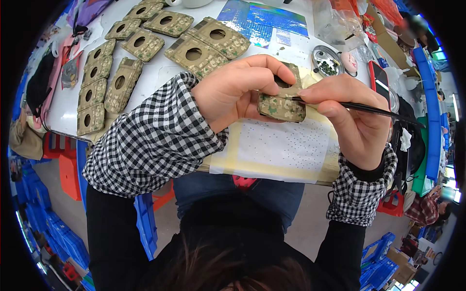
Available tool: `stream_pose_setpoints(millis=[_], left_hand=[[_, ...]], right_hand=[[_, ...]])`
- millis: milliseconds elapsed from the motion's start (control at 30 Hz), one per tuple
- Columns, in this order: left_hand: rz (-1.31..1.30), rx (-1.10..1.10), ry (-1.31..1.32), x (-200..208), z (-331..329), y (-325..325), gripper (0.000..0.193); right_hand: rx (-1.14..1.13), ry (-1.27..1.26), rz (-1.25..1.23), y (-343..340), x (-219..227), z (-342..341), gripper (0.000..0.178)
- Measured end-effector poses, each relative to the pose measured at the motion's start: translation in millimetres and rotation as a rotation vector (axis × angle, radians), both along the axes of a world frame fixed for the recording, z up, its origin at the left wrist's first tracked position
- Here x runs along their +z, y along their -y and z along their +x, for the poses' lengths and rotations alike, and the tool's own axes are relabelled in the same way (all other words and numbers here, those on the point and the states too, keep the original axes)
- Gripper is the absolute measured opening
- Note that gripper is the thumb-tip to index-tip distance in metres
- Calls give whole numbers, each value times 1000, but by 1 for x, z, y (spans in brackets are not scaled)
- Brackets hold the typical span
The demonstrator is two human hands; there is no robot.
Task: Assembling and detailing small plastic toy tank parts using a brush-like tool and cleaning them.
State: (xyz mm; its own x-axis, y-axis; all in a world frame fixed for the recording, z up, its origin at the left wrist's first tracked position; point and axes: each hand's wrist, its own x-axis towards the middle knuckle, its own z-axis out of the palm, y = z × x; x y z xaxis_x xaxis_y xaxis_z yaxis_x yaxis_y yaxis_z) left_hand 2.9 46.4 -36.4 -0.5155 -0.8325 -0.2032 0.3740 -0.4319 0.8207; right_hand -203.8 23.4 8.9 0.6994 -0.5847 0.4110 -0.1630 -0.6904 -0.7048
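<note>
White worktable [158,68], camouflage pouches [217,42], and our two hands at close work.
We have the holed pouches laid out at left and upper middle, a white sheet [276,150] with yellowish borders before us, and a shiny blue film [281,19] farther off. Our left hand [233,92] has its thumb and forefinger bent in, gripping the held pouch [282,107] above the sheet's far part; our right hand [354,111] is just beside it. Toward the upper right sits a round metal dish [324,52]. Our right thumb and forefinger pinch together on a thin black tool [361,106], its tip at the held pouch; we cannot tell whether they touch. Dark green bits [327,67] lie in the dish, and tiny dots [286,140] speckle the sheet.
</note>
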Motion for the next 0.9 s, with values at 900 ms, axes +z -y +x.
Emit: stream_pose_setpoints(millis=[900], left_hand=[[-32, 3, 21, -2, -2, 0, 28]], right_hand=[[-29, -1, -7, -1, -1, -2, 18]])
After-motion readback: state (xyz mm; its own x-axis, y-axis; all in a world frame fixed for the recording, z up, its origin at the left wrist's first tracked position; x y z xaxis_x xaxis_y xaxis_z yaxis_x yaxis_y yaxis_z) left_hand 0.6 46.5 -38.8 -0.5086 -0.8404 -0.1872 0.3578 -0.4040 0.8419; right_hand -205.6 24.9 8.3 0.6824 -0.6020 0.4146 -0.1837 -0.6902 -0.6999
